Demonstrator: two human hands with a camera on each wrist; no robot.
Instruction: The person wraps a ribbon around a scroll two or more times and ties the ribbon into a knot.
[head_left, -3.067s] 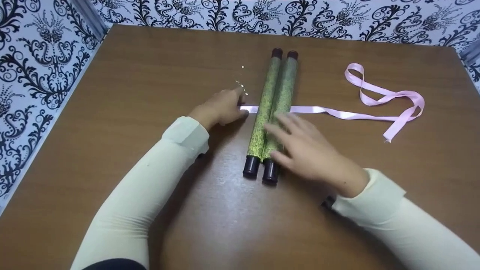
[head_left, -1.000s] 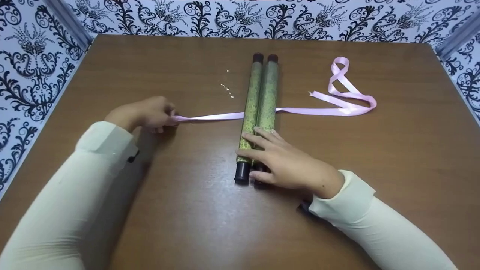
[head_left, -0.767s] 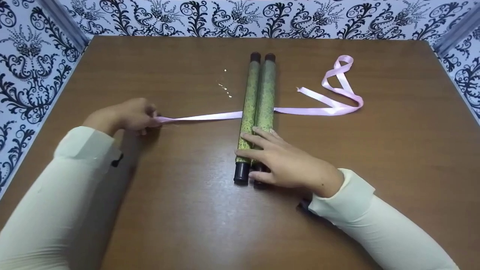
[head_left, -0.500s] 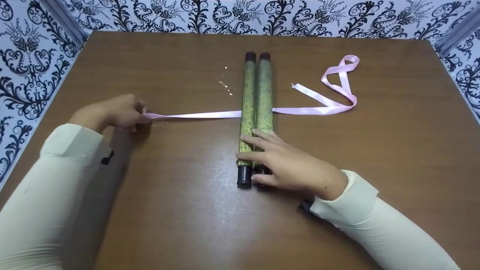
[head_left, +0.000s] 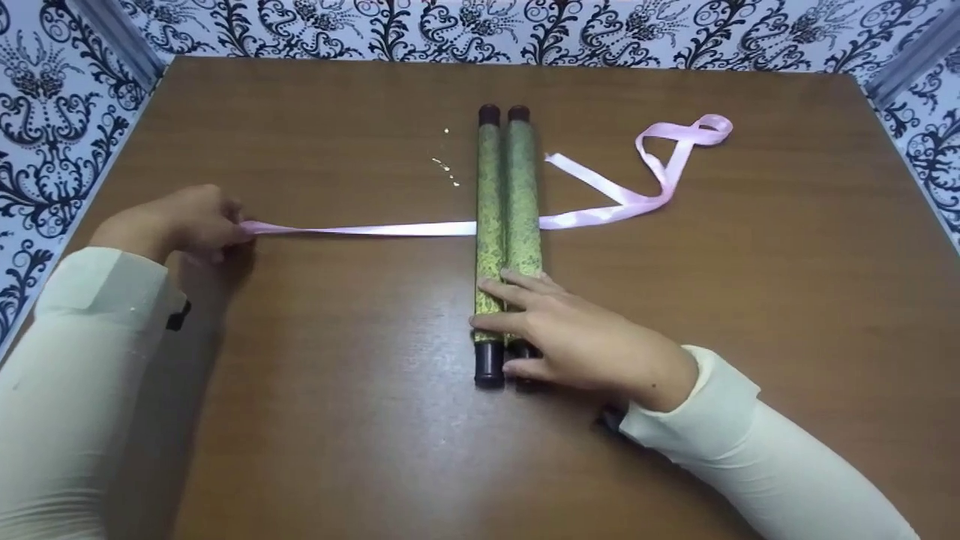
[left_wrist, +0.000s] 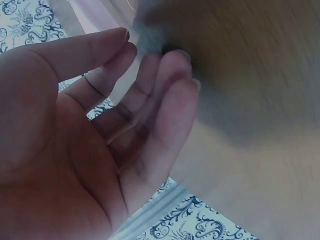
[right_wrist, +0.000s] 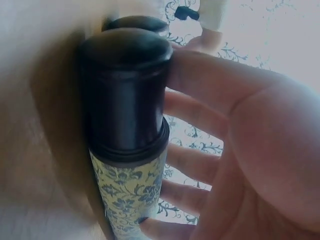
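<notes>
At nine o'clock from two tubes (head_left: 490, 195) on the counter (head_left: 337, 450), our left hand (head_left: 174, 223) pinches the ribbon (head_left: 382, 231) passing beneath while our right hand (head_left: 589, 337), fingers apart, rests on them toward five, seemingly a ribbon-positioning step, calling next for even tension.

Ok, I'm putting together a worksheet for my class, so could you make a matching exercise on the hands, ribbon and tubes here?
1. left hand
2. ribbon
3. tubes
4. right hand

A. green, lying side by side
B. rests across both tubes
C. pinches the ribbon
D. pink, passing beneath the tubes

Pairs: 1-C, 2-D, 3-A, 4-B
</notes>
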